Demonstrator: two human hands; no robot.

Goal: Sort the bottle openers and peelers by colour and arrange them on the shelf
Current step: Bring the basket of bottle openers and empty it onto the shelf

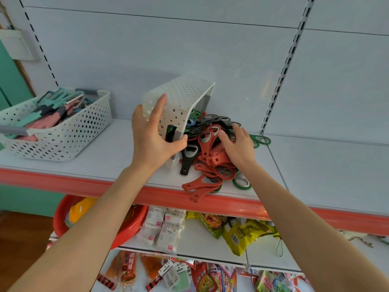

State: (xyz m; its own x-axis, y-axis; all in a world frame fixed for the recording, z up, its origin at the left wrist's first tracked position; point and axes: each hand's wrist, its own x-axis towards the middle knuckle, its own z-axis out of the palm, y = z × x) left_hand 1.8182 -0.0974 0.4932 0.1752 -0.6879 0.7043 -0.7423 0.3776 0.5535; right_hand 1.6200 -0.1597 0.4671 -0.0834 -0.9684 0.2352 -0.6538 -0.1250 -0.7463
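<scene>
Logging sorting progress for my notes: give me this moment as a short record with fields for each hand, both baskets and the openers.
left hand: grips tipped basket by its wall
right hand: rests spread on opener pile
tipped basket: white, on its side, mouth toward pile
opener pile: red, black, green, blue mixed, unsorted, on shelf
peeler basket: upright, far left, holds peelers

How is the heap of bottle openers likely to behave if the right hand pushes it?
Loose and interlocked, the heap of bottle openers would probably spread and slide under the right hand rather than move as one. The red openers overhanging the shelf lip look apt to drop. More may spill from the tipped basket the left hand grips.
</scene>
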